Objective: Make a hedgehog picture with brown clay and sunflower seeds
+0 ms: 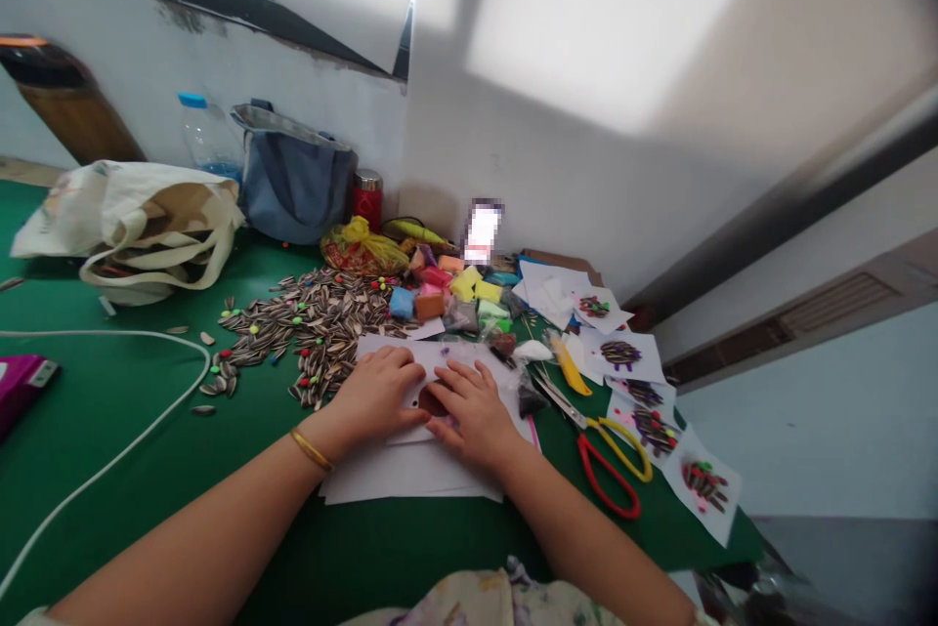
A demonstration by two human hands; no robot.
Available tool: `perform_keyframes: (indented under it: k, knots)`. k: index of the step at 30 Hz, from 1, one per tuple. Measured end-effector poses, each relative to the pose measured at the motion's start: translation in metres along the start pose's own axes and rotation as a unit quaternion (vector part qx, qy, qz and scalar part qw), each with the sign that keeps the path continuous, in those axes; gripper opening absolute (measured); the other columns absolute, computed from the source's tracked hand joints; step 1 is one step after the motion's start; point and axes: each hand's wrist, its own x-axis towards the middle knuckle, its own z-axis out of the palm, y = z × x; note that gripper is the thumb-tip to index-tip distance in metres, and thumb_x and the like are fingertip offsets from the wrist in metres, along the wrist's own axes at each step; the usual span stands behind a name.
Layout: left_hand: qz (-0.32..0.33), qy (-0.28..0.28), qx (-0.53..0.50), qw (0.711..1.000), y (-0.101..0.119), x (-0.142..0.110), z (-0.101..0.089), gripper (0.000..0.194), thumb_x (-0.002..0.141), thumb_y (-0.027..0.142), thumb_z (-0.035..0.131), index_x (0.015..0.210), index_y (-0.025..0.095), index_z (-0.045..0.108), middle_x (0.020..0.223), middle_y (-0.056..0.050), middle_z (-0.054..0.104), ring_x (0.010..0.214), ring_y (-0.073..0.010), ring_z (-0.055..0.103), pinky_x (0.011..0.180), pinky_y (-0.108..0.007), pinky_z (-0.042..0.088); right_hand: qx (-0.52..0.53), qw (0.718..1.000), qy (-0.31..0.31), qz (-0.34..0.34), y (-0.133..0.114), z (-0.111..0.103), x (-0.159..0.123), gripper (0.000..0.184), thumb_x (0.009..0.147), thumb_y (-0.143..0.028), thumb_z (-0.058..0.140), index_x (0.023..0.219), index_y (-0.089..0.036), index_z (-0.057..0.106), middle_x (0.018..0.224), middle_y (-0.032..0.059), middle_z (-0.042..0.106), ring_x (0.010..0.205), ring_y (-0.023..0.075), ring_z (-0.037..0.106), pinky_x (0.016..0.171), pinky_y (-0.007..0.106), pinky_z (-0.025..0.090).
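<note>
On a small stack of white paper (pixel 410 475) in front of me lies a flattened brown piece that looks like modelling clay (pixel 432 399), with a small black dot at its left end. My left hand (pixel 379 394) rests on the paper to the left of it, fingers bent and thumb stretched toward its lower edge. My right hand (pixel 473 411) lies over its right side, fingers spread and pressing down, so part of the piece is hidden. Neither hand grips anything that I can see.
Striped sunflower seeds (pixel 329 313) are heaped left of the paper, with clay packets (pixel 429 306) behind. Scissors (pixel 586 421) and a yellow utility knife (pixel 570 364) lie right, near seed-decorated cards (pixel 703 484). A phone (pixel 482 230) leans on the wall; a white cable (pixel 139 440) crosses left.
</note>
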Motion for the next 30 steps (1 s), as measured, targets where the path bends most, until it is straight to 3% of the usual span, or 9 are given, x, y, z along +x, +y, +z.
perform_keyframes:
  k: [6, 30]
  knots:
    - [-0.001, 0.003, 0.002, 1.0, 0.0004, 0.0, 0.001, 0.034, 0.075, 0.046, 0.07, 0.101, 0.024, 0.065, 0.105, -0.008, 0.059, 0.104, -0.0278, 0.052, 0.089, -0.041, 0.041, -0.011, 1.0, -0.025, 0.01, -0.0026, 0.0014, 0.0017, 0.044, 0.094, -0.052, 0.052, 0.129, -0.025, 0.059, 0.148, 0.0093, 0.048, 0.143, 0.028, 0.031, 0.118, 0.054, 0.009]
    - [-0.005, 0.0, -0.007, 1.0, 0.0014, -0.0007, 0.0005, 0.041, 0.074, 0.05, 0.073, 0.104, 0.024, 0.065, 0.106, -0.009, 0.059, 0.105, -0.0291, 0.053, 0.088, -0.042, 0.042, -0.014, 0.999, -0.011, 0.049, 0.004, 0.0077, -0.0011, 0.046, 0.094, -0.053, 0.052, 0.131, -0.027, 0.06, 0.15, 0.008, 0.045, 0.144, 0.0289, 0.027, 0.118, 0.056, 0.012]
